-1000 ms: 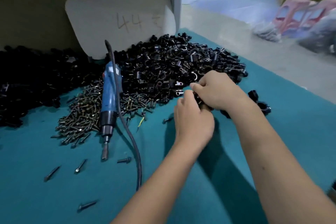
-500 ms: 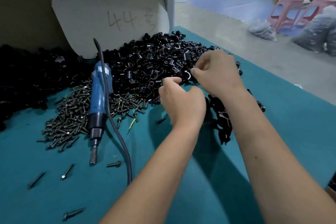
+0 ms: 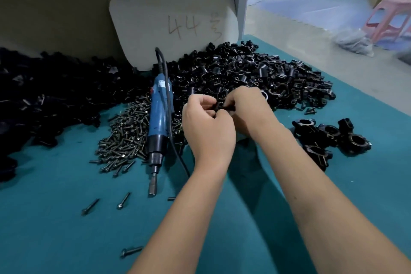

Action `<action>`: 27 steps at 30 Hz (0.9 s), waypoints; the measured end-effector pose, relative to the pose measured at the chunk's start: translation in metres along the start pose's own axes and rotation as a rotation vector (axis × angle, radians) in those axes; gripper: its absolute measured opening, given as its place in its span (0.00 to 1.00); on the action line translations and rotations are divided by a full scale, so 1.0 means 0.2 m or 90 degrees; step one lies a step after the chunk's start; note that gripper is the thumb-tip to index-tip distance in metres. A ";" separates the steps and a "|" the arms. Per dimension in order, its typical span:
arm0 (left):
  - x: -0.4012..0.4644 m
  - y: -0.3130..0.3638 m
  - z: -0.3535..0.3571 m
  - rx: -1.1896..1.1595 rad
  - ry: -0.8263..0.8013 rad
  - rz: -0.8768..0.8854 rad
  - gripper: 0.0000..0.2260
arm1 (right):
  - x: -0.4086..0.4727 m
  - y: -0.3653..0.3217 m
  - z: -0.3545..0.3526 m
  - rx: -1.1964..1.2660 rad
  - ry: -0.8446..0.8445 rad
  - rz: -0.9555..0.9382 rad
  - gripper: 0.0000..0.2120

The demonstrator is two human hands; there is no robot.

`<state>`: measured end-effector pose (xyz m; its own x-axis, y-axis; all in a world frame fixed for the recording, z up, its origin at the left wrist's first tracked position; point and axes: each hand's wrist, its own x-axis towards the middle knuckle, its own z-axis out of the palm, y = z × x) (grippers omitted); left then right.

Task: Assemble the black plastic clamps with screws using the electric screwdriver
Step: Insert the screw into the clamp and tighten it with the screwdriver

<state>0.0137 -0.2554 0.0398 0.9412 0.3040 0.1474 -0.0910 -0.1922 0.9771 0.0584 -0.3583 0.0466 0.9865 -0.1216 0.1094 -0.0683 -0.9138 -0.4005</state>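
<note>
Hands meet over the near edge of the clamp pile, and much of what they hold is hidden: only a small black clamp piece shows between them, its shape hard to make out against the dark parts behind. Whether a screw is already in it cannot be told. The left hand has its fingers curled in, thumb and fingertips pinching the piece from the left; the right hand is likewise curled, gripping the same piece from the right, its fingertips covered by its own knuckles. Both forearms run out of the bottom of the view. On the teal table the blue screwdriver lies untouched just left of the left hand, bit pointing toward the person, its cable looping beside it and passing under the left forearm. It rests on a heap of screws, with a few loose screws scattered nearer. A second dark pile at the left is too dim to read and cut off by the frame edge. Several assembled clamps sit in a small group right of the right forearm. A board marked "44" leans behind the pile.
</note>
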 end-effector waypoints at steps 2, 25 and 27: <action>0.02 0.02 -0.05 0.004 0.006 0.043 0.12 | 0.01 -0.01 0.00 0.032 0.080 0.000 0.09; 0.57 -0.40 -0.81 0.513 0.177 0.030 0.09 | -0.04 -0.66 0.30 0.582 -0.295 -0.218 0.09; 0.56 -0.40 -0.82 0.474 0.194 -0.021 0.11 | -0.03 -0.65 0.28 0.640 -0.266 -0.210 0.11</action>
<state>0.0734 -0.0522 0.0027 0.7999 0.5406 0.2607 0.2770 -0.7179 0.6387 0.0700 -0.2173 0.0465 0.9198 0.3772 0.1083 0.1681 -0.1296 -0.9772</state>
